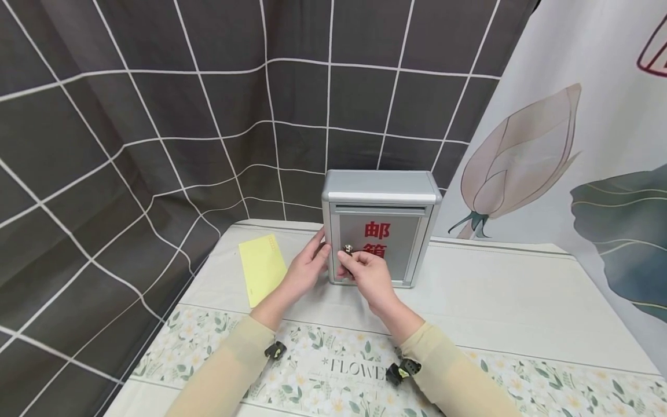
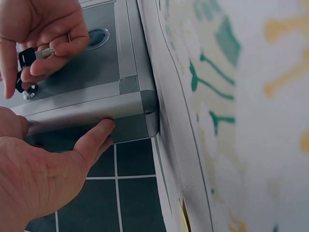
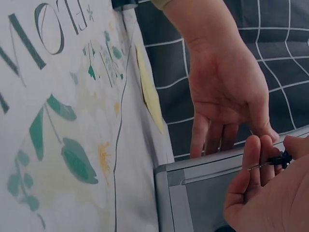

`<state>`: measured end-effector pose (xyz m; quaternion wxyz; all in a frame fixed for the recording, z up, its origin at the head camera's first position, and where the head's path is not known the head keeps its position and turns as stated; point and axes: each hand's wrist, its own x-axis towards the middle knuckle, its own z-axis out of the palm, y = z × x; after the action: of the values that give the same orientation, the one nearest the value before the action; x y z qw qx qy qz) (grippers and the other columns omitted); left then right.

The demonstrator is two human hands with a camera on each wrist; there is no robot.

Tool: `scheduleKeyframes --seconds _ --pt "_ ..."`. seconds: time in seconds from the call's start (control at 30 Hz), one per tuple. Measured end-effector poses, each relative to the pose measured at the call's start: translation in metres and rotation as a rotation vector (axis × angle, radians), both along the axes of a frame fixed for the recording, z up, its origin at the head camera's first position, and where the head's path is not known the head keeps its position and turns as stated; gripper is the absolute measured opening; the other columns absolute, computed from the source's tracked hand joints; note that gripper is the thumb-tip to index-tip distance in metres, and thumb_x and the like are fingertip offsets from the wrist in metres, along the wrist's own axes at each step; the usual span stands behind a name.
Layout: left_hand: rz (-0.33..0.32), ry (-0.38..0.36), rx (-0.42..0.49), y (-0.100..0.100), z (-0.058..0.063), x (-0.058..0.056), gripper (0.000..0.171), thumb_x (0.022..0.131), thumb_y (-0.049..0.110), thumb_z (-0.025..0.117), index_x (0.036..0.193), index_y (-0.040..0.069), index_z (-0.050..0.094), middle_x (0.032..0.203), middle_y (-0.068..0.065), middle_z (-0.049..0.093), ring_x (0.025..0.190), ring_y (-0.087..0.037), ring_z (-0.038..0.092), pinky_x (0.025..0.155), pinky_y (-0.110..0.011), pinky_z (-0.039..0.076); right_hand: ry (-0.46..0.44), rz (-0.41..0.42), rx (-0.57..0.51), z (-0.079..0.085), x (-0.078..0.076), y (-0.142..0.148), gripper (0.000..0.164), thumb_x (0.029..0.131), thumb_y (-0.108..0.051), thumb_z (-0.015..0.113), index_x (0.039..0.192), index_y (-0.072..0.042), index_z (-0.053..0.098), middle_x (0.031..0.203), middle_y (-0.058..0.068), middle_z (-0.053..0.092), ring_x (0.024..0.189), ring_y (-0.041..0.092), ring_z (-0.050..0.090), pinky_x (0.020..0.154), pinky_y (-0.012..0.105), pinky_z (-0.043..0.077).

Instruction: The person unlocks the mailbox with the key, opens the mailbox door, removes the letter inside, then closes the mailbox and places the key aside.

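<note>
A silver-grey metal mailbox (image 1: 383, 185) with red characters on its front stands upright on the table. My left hand (image 1: 304, 269) rests against its left side, fingers extended along the edge. In front of the door, my right hand (image 1: 371, 278) pinches small black-headed keys (image 2: 27, 57) between thumb and fingers. A silver lock (image 1: 347, 248) sits just beyond those fingertips. One key's bare blade shows in both wrist views. Another black key head is close to the lock in the left wrist view; whether its blade is inside, I cannot tell.
A yellow envelope (image 1: 262, 269) lies flat on the table left of the mailbox. The pale tablecloth (image 1: 484, 295) has a floral band along the front. A dark grid-patterned curtain (image 1: 297, 98) hangs behind, and a light flower-printed curtain (image 1: 526, 197) hangs at the right.
</note>
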<state>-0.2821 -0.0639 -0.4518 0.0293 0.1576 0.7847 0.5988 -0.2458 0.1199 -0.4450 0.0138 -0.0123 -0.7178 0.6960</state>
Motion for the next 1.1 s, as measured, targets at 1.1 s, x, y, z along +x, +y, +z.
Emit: scheduleKeyframes --seconds 1.1 --pt "-0.007 -0.002 -0.007 0.0 0.0 0.001 0.063 0.122 0.042 0.044 0.18 0.025 0.025 0.176 -0.017 0.04 0.157 -0.037 0.048 0.113 -0.051 0.058 0.265 -0.108 0.756 0.019 0.004 0.002 0.04 0.103 -0.046 0.08 0.1 -0.006 0.076 0.07 -0.002 0.062 0.064 0.017 0.056 0.064 0.037 0.05"
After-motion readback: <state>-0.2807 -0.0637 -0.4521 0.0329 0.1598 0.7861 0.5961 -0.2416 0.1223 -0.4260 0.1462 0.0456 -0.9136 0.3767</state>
